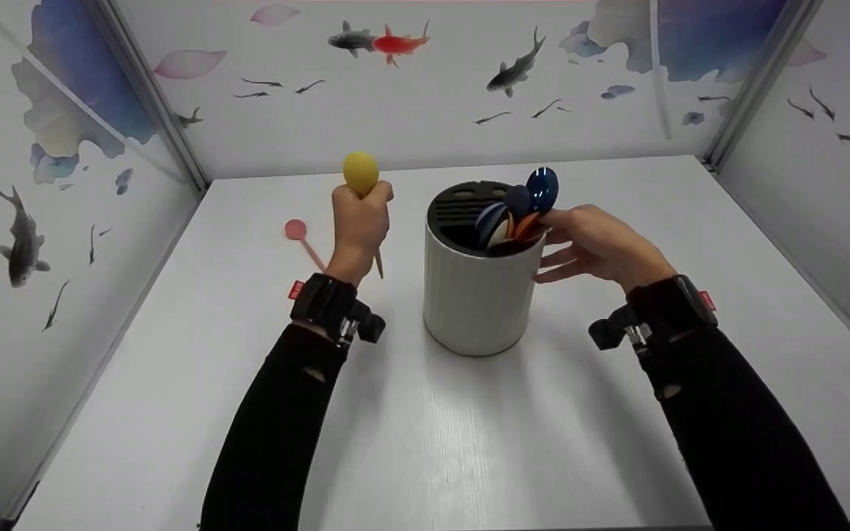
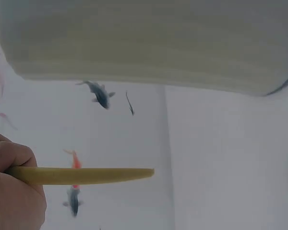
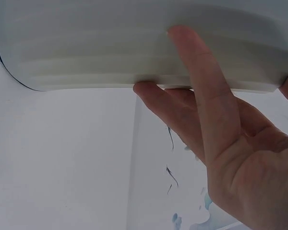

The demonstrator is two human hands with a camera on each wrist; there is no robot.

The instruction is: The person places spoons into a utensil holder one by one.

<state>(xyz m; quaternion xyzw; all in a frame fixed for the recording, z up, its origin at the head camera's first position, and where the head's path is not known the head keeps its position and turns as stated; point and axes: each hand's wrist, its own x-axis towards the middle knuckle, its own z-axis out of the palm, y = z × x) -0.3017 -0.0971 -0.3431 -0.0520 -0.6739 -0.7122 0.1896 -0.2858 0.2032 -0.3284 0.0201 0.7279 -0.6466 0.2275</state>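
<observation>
My left hand [image 1: 360,228] grips a yellow spoon [image 1: 361,173] upright, its round head above the fist and its tapering handle pointing down. In the left wrist view that handle [image 2: 101,175] sticks out past curled fingers. A white cylindrical utensil holder [image 1: 478,302] with a black slotted top stands to the right of this hand. Against the holder's right side, my right hand [image 1: 591,243] touches the wall with extended fingers, thumb at the rim. Several utensils stand in the holder, among them a shiny blue spoon [image 1: 542,189] leaning near the right thumb.
A pink spoon [image 1: 295,229] lies on the white table [image 1: 425,442] behind the left wrist, its handle partly hidden. Walls with painted fish [image 1: 400,44] enclose the table at the back and both sides.
</observation>
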